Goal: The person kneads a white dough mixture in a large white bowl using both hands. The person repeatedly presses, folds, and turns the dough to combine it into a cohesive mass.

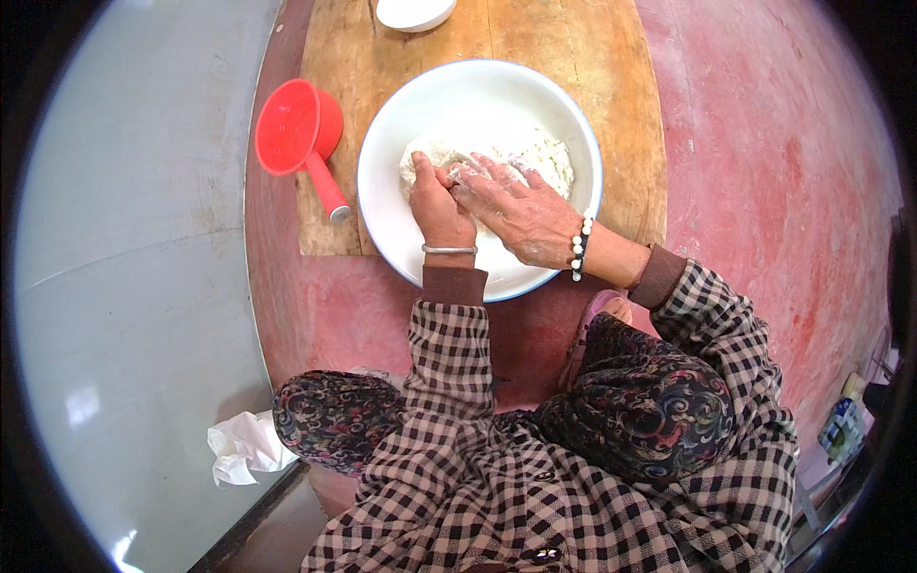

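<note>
A white basin with a blue rim stands before me, with crumbly, floury dough and loose white flour in it. Over the dough my left hand is cupped, thumb up, its fingers partly hidden behind the other hand. My right hand lies palm down across the left fingertips, its own fingers spread and coated with flour. Both hands meet near the middle of the basin. What lies under the right palm is hidden. A paler lump of dough shows just beyond the left thumb.
The basin rests on a wooden board laid on a red floor. To the left, a red plastic dipper sits at the board's edge. A white bowl is at the far end. Crumpled white plastic lies by my left knee.
</note>
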`<action>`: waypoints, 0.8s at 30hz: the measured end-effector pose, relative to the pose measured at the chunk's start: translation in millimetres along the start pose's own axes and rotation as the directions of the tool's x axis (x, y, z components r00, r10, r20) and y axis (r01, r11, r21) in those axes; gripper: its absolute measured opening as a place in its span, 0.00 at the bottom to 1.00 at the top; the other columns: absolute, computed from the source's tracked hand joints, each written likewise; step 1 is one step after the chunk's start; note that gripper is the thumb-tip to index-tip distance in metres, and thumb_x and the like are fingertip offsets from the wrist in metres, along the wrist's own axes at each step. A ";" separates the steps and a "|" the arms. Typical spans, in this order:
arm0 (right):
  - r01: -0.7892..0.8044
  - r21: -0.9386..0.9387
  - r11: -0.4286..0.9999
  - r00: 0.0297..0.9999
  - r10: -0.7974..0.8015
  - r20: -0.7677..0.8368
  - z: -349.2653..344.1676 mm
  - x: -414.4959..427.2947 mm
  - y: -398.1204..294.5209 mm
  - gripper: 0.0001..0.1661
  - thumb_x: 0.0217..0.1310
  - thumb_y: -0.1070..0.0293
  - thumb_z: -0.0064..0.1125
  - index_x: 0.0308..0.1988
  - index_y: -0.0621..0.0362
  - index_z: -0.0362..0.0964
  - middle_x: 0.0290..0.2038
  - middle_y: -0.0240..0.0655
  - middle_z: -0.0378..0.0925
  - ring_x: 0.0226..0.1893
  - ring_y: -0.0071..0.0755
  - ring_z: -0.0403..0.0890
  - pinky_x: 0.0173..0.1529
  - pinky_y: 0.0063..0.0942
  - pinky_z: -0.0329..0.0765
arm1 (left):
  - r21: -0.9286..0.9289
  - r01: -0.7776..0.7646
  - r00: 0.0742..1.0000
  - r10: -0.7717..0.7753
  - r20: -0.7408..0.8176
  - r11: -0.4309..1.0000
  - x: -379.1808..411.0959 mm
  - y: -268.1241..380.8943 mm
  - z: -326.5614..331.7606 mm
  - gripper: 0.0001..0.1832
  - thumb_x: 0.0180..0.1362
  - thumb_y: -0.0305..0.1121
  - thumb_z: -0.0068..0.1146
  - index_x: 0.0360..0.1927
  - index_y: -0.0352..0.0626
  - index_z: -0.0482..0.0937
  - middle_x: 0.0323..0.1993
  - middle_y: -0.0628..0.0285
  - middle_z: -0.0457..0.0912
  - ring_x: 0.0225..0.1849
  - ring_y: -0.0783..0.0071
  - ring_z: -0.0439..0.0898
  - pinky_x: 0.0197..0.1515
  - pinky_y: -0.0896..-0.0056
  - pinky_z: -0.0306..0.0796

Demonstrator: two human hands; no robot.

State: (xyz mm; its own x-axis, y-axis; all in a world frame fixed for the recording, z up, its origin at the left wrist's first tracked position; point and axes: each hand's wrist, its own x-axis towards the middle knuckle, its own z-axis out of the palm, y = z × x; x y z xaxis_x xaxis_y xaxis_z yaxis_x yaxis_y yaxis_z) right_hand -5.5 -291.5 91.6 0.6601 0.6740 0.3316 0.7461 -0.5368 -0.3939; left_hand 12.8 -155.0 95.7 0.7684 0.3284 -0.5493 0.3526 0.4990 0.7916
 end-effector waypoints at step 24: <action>0.089 0.654 0.751 0.945 0.143 -0.293 -1.7 1.9 5.9 0.13 0.37 0.75 0.56 0.31 0.65 0.71 0.55 0.56 0.63 0.56 0.58 0.65 0.55 0.44 0.67 | 0.056 -0.242 0.955 0.227 0.188 0.969 -10.2 -19.1 0.9 0.10 0.63 0.35 0.48 0.37 0.37 0.73 0.32 0.62 0.78 0.31 0.79 0.77 0.32 0.79 0.73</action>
State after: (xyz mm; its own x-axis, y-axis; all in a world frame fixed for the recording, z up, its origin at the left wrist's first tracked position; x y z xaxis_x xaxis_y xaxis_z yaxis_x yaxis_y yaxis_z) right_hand 0.3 -294.3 91.4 0.7563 0.4118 0.5084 0.5619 -0.0109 -0.8271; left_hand -1.4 -168.6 86.4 0.9149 0.2763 -0.2943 0.1859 0.3589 0.9147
